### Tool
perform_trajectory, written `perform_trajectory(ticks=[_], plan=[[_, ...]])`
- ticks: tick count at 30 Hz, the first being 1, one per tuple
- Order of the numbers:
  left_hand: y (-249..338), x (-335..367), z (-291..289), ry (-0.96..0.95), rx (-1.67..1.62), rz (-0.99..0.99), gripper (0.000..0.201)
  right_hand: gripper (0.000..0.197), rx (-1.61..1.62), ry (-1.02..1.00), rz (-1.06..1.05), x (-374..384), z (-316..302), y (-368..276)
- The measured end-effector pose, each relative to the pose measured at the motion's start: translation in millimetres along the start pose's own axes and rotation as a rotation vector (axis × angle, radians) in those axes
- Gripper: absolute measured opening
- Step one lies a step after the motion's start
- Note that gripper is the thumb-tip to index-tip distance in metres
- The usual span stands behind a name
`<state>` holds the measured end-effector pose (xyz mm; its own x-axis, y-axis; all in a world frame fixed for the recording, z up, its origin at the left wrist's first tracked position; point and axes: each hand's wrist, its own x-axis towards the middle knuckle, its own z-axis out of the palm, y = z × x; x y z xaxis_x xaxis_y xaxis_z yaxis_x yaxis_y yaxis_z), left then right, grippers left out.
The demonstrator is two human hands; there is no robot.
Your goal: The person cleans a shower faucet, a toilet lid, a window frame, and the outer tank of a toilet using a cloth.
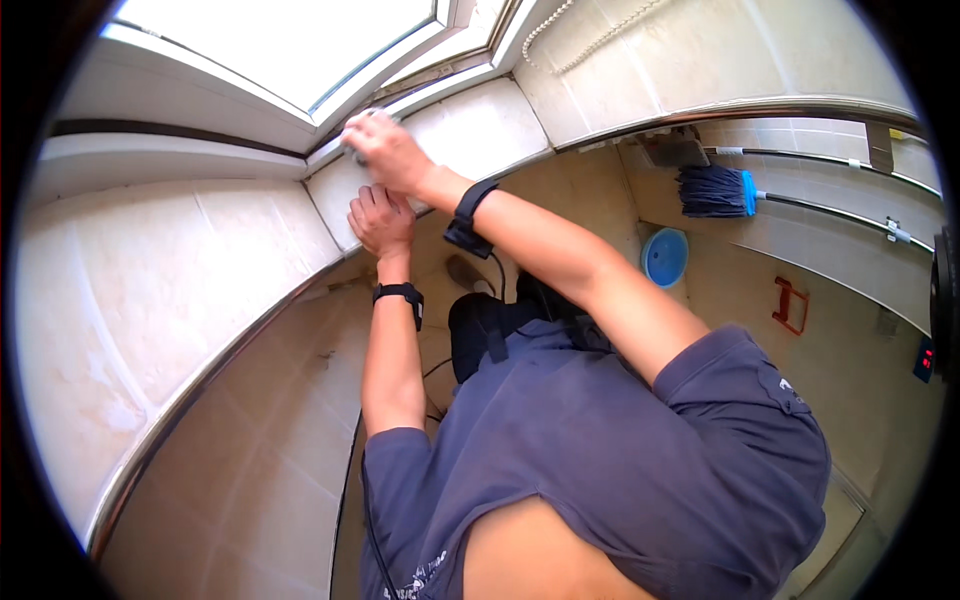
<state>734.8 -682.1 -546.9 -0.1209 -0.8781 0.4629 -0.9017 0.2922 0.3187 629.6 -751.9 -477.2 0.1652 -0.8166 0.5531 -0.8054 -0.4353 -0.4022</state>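
Note:
My right hand (388, 152) is closed around a crumpled grey-white cloth (352, 153), only bits of which show past the fingers. It presses at the inner corner of the tiled window sill (475, 130), by the foot of the white window frame (330, 115). Just below it, my left hand (380, 220) rests at the sill's front edge with its fingers curled in. Whatever those fingers may hold is hidden. Black straps circle both wrists, and a cable hangs from the right one.
The open window sash (230, 90) slants in above the sill. A bead chain (600, 45) hangs on the right wall. To the right are a dark-bristled brush (716, 192) with a long handle, a blue basin (665, 257) and a reddish-brown frame-shaped thing (790, 305). Metal trim (215, 410) edges the left ledge.

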Motion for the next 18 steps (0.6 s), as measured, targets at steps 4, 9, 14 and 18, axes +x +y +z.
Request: perform_trajectory(ticks=[4, 9, 14, 18], plan=[[-3, -2, 2, 0.003, 0.004, -0.030, 0.009, 0.030, 0.068, -0.068, 0.009, 5, -13, 14], [-1, -2, 6, 0.038, -0.051, -0.011, 0.006, 0.039, -0.132, 0.017, 0.223, -33, -95, 84], [-2, -3, 5, 0.056, -0.053, 0.010, 0.006, 0.040, -0.066, 0.069, 0.220, -35, -84, 72], [1, -1, 2, 0.016, -0.072, -0.008, 0.007, 0.039, 0.038, 0.020, 0.034, -16, -28, 44]])
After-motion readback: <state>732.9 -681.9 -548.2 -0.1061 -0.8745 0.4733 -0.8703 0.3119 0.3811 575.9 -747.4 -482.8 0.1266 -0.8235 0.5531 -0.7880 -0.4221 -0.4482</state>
